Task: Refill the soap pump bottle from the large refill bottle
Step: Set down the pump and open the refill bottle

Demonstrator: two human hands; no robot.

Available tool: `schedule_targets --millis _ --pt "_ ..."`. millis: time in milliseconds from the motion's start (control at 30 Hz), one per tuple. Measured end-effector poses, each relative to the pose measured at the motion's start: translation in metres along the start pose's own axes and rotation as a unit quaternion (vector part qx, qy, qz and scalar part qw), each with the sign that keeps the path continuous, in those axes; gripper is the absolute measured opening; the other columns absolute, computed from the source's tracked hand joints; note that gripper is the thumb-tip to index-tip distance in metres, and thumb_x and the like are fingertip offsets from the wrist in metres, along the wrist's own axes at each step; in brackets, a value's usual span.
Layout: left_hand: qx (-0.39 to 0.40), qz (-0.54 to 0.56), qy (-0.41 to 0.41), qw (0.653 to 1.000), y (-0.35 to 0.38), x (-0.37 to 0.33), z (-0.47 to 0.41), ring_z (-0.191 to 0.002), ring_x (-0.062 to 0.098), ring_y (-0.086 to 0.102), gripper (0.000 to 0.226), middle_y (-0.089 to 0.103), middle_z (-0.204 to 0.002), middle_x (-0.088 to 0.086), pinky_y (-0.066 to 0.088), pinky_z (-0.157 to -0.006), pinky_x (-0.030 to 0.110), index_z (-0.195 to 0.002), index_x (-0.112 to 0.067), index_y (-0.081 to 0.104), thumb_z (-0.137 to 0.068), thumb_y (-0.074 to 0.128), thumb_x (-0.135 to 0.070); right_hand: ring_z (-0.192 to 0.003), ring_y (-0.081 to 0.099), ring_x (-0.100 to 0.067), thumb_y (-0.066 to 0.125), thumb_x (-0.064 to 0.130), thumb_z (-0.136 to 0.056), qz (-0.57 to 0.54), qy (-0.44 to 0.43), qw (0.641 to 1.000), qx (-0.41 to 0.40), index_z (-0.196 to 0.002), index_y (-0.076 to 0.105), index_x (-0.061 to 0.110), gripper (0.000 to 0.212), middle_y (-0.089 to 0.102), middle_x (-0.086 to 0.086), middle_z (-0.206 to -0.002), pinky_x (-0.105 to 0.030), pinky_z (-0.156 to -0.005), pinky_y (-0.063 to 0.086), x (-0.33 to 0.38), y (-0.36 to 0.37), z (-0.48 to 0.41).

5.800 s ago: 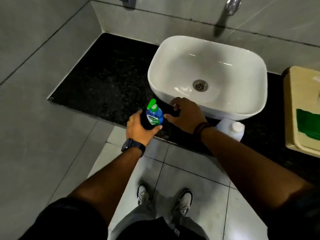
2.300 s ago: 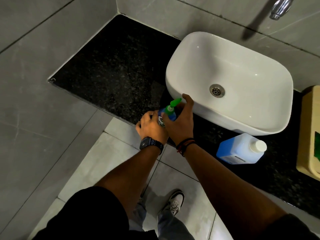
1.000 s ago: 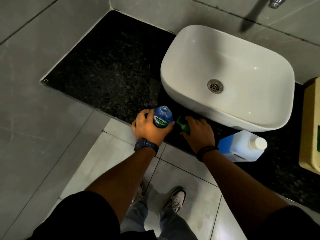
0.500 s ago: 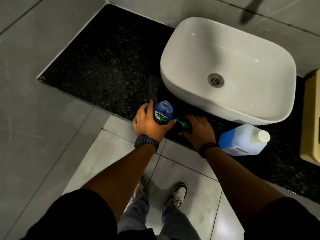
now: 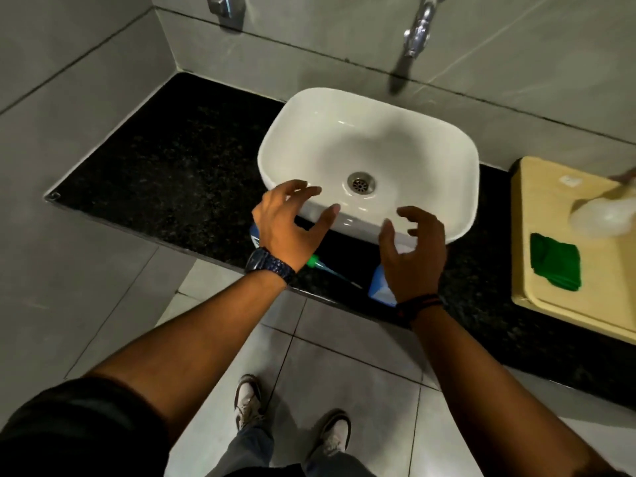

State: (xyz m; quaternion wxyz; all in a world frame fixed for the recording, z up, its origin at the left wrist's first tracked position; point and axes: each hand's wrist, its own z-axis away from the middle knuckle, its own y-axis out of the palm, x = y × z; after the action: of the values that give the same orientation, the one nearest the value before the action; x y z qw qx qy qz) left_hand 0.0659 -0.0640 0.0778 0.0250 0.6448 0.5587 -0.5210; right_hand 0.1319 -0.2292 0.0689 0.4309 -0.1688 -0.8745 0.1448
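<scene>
hovering with fingers spread and nothing held, the left hand (image 5: 287, 218) hung above the near left corner of the white basin (image 5: 444, 149), its grip apart and empty. beneath its wrist only a sliver of the blue soap bottle (image 5: 254, 234) showed on the black surface (image 5: 165, 173), so whether its neck stood open could not be told. just right of that wrist lay the green pump head (image 5: 315, 261) with its thin tube (image 5: 339, 275) trailing on the surface, off the bottle. farther right the right hand (image 5: 411, 251) also hung loose, grip apart and clamped on nothing, above the blue and white refill bottle (image 5: 380, 287), which it mostly hid. well to the right sat a tan board (image 5: 550, 311) with a green cloth (image 5: 555, 261) on it.

judged from this, the pump had been taken out and pouring had not begun. the next move likely called for the right hand to drop onto the refill bottle and uncap it, while the left steadied the small bottle upright for a slow pour into its narrow neck.
</scene>
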Motion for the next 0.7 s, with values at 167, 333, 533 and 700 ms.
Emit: schedule_targets --millis 167,333,533,700 --pt "0.081 0.055 0.032 0.995 0.038 -0.041 0.029 -0.095 0.021 0.062 0.030 0.071 -0.101 0.003 0.047 -0.086 0.032 -0.095 -0.017 0.075 -0.074 0.076 -0.039 -0.095 0.059 -0.025 0.071 0.025 -0.076 -0.020 0.128 0.987 0.096 -0.112 0.054 0.008 0.043 0.060 -0.009 -0.107 -0.047 -0.081 0.050 -0.055 -0.064 0.008" --pt "0.183 0.081 0.055 0.978 0.062 -0.060 0.056 -0.099 0.013 0.060 0.048 0.071 -0.103 0.002 0.046 -0.088 0.023 -0.102 -0.019 0.073 -0.062 0.080 -0.045 -0.105 0.057 -0.010 0.080 0.058 -0.051 -0.055 0.194 0.937 0.286 -0.118 0.045 0.031 0.080 0.059 0.004 -0.115 -0.030 -0.089 0.049 -0.083 -0.080 0.026" --pt "0.250 0.083 0.041 0.964 0.073 -0.066 0.063 -0.112 0.025 0.058 0.046 0.066 -0.117 0.011 0.045 -0.097 0.034 -0.114 -0.014 0.067 -0.071 0.081 -0.022 -0.104 0.040 0.016 0.087 0.034 -0.055 -0.066 0.180 0.924 0.332 -0.129 0.037 0.032 0.089 0.045 0.030 -0.115 0.003 -0.076 0.034 -0.100 -0.060 0.031" --pt "0.224 0.134 0.003 0.965 0.080 -0.075 0.067 -0.106 0.027 0.061 0.041 0.068 -0.110 0.011 0.047 -0.093 0.044 -0.111 -0.006 0.067 -0.071 0.078 -0.009 -0.100 0.040 0.016 0.082 0.035 -0.060 -0.066 0.187 0.931 0.308 -0.126 0.034 0.042 0.082 0.041 0.039 -0.108 0.008 -0.070 0.033 -0.103 -0.054 0.036"
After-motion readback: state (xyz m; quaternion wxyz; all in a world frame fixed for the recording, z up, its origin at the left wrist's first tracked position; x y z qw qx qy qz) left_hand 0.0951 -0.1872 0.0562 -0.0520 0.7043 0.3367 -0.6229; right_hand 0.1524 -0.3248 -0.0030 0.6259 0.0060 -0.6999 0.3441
